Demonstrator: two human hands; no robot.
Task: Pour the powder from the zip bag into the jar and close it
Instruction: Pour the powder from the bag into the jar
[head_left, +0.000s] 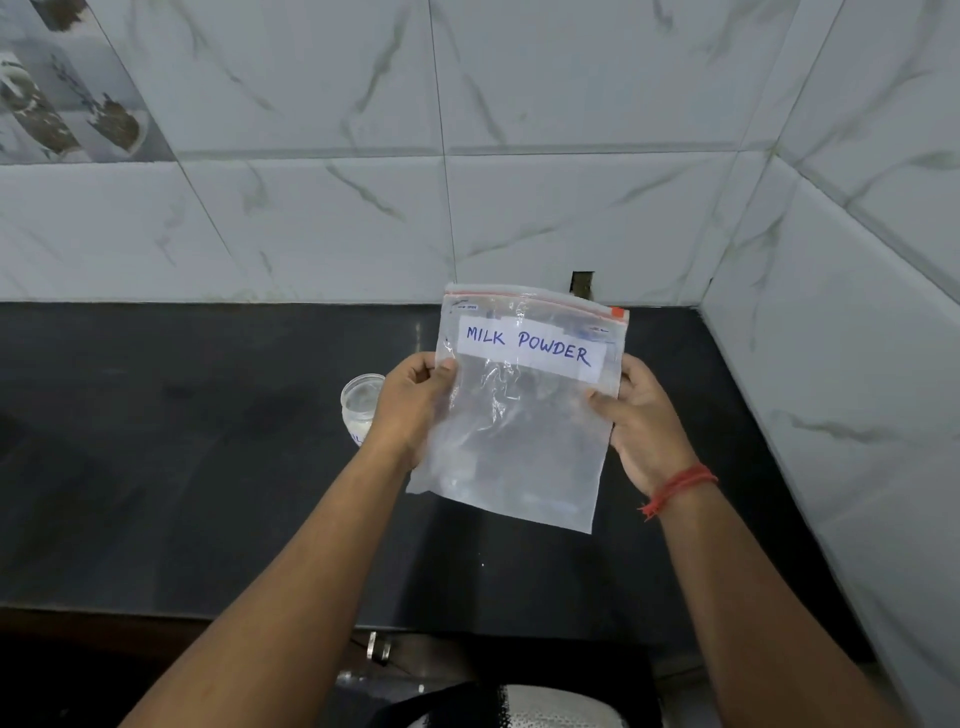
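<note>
Both hands, the left hand (415, 400) and right hand (641, 421), pinch the side edges of a clear zip bag (519, 415) labelled "MILK POWDER", held upright above the dark surface (182, 467), with the jar (359, 405) just left of the bag, partly hidden behind the left hand.

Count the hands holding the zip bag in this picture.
2. The left hand grips the zip bag at its left edge; the right hand grips its right edge.
</note>
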